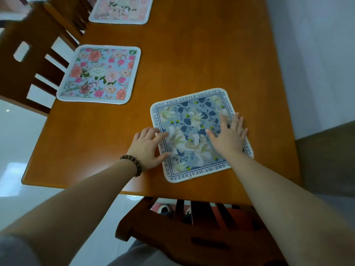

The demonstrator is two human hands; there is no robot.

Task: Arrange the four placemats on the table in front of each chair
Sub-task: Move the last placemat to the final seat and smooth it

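A blue-and-white floral placemat with lettering round its border (194, 121) lies flat near the table's near edge, turned slightly askew. My left hand (148, 148), with a bead bracelet at the wrist, rests on the mat's left border, fingers spread. My right hand (229, 136) lies flat on the mat's right side, fingers apart. A blue placemat with pink roses (99, 74) lies at the table's left edge by a chair. A pale pink floral placemat (122, 8) sits further along that edge, cut off by the frame's top.
The wooden table (192, 54) runs away from me, its right side against a white wall (317, 54). One wooden chair (32, 60) stands at the left side, another (188, 233) right below the near edge. Slippered feet show beneath it.
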